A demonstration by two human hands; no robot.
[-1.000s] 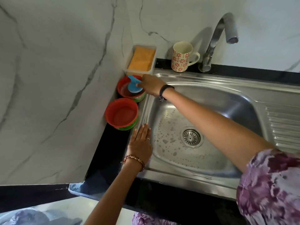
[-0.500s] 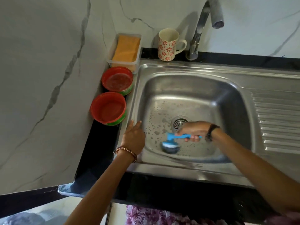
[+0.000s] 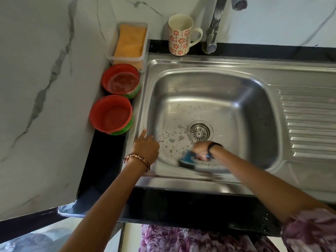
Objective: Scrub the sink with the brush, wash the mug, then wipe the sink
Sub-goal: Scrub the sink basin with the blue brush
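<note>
Sink point(image 3: 209, 99) of brushed stainless steel, square basin with rounded corners, round slotted drain point(image 3: 199, 132), ribbed draining board point(image 3: 309, 124) to the right; beaded water drops across the basin floor. Set in a glossy black table point(image 3: 101, 160), white grey-veined marble wall point(image 3: 45, 70) behind and to the left. Blue-handled brush point(image 3: 187, 159), blurred, dark head down on the basin floor near the front wall, gripped by right hand point(image 3: 201, 149), fingers curled round the handle. Left hand point(image 3: 145, 148) resting on the sink's front-left rim, fingers relaxed. Flower-patterned ceramic mug point(image 3: 180, 36) upright on the back ledge beside the chrome tap point(image 3: 213, 28). Orange sponge point(image 3: 131, 40) in a clear tray point(image 3: 127, 60); two red plastic bowls point(image 3: 111, 114) along the left.
</note>
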